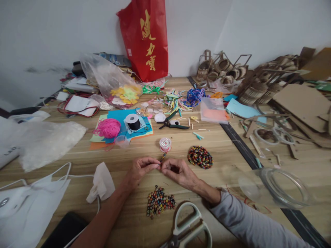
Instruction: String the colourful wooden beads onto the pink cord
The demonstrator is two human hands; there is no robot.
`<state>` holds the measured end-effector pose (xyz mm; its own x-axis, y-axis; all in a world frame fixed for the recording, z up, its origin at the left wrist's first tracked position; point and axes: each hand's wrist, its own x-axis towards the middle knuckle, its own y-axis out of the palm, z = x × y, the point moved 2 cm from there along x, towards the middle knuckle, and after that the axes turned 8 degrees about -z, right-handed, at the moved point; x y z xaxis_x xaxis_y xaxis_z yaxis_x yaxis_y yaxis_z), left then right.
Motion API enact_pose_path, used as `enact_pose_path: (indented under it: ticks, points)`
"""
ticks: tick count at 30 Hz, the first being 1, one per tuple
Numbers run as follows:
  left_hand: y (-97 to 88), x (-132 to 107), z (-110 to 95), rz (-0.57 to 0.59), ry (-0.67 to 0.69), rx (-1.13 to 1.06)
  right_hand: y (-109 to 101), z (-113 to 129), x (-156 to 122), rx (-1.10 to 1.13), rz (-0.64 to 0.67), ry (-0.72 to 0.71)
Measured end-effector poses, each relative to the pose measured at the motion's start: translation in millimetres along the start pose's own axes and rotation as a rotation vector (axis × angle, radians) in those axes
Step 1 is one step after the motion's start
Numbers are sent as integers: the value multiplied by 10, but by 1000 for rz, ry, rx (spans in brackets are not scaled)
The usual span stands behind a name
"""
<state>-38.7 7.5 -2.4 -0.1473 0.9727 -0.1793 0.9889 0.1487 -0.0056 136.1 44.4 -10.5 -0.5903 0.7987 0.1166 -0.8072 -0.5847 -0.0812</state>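
My left hand and my right hand meet fingertip to fingertip above the wooden table. Thumbs and forefingers of both are pinched at the near end of a short beaded string; the exact grip is hidden by the fingers. From there the string runs up toward a small spool with a red-and-white patterned top. Just below my hands lies a loose pile of coloured wooden beads. Right of my right hand rests a coiled strand of similar beads.
Scissors lie at the near edge. Beyond my hands are pliers, black cord on a spool and pink yarn. A black strip crosses the right side, near coiled clear tubing. A red bag stands behind.
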Motion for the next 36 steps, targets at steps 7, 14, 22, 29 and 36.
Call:
enact_pose_path:
  ticks: [7,14,22,29,36]
  points:
    - [-2,-4,3,10,19,31,-1,21,4,-7,4,-5]
    - [3,-4,0,26,34,41,-7,5,5,-33,7,-13]
    - [6,-14,-27,27,39,51,-9,-6,5,-44,13,-13]
    - [9,-11,-36,42,68,71,-6,5,6,-45,5,-11]
    - [33,-14,-98,89,183,70,-7,3,6,-55,6,-6]
